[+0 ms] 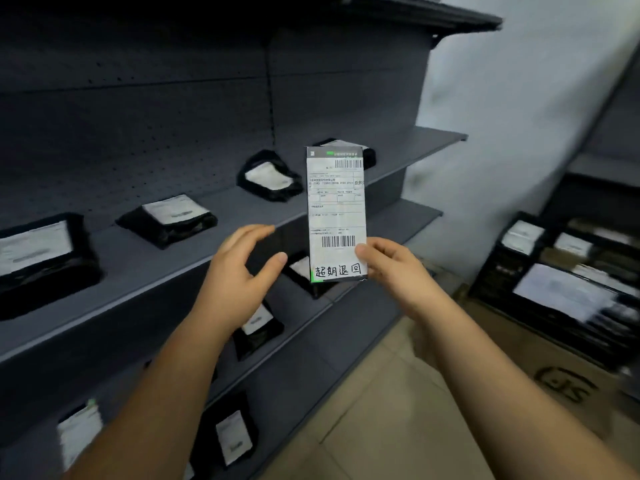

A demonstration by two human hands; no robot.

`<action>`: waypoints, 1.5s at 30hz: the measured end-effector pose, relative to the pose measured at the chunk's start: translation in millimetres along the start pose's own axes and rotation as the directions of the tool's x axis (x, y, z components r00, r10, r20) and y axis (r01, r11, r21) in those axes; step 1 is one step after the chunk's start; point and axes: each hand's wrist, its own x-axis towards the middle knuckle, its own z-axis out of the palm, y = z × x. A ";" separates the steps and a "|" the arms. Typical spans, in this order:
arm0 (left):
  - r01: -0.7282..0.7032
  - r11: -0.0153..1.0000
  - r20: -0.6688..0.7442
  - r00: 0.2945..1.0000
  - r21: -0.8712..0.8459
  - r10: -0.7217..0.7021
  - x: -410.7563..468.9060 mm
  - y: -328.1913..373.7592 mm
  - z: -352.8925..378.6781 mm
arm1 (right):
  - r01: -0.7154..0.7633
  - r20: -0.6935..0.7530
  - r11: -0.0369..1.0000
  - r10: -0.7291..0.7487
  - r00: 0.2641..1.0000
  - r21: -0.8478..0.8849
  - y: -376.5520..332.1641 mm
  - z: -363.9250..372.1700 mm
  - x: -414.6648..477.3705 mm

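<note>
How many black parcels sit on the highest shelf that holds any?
4: far-left parcel, second parcel, third parcel, and a fourth parcel partly hidden behind the label the right hand pinches.

**Labelled parcels on grey shelves, a carton by the wall**

Beyond the left hand [239, 275], a grey shelf [415, 150] carries black parcels with white labels. The nearest parcel [268, 176] lies just above the fingers, a second parcel [169, 220] farther left, and a third parcel [38, 254] at the frame's edge. Below the wrists, the lower shelf [304, 344] holds more such parcels. To the right of the right hand [391, 268], a cardboard carton [512, 341] stands on the beige tiled floor [381, 410].
</note>
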 end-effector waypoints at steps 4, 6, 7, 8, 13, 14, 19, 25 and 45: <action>-0.137 0.982 0.148 0.977 -0.128 0.155 34.4 52.8 92.6 | -0.038 -0.258 0.999 0.033 0.966 -0.013 4.4 -101.5 -39.5; -0.215 0.957 0.201 0.946 -0.196 0.253 47.5 84.4 142.6 | -0.056 -0.384 0.997 0.030 0.923 -0.056 8.1 -157.2 -61.8; -0.235 0.944 0.234 0.928 -0.234 0.289 52.1 100.0 167.6 | -0.061 -0.440 0.995 0.022 0.898 -0.075 9.7 -183.7 -73.9; -0.245 0.931 0.266 0.910 -0.271 0.317 56.1 115.8 192.0 | -0.058 -0.493 0.995 0.013 0.870 -0.077 11.8 -209.4 -85.5; -0.259 0.892 0.383 0.833 -0.370 0.401 59.4 188.8 300.3 | -0.113 -0.682 0.990 0.029 0.731 -0.079 30.2 -320.3 -143.9; -0.261 0.890 0.407 0.816 -0.374 0.410 58.1 200.0 319.7 | -0.137 -0.704 0.987 0.037 0.709 -0.087 36.6 -337.0 -153.6; -0.248 0.886 0.508 0.745 -0.392 0.433 59.3 238.5 400.5 | -0.157 -0.783 0.988 0.104 0.614 0.007 68.4 -400.4 -181.8; -0.252 0.872 0.560 0.684 -0.420 0.467 88.9 260.5 483.6 | -0.188 -0.807 0.980 0.163 0.568 0.065 96.5 -461.8 -166.4; -0.067 0.909 0.711 0.601 -0.412 0.366 268.7 277.5 800.9 | -0.305 -0.826 0.919 0.366 0.429 0.249 190.9 -729.9 21.2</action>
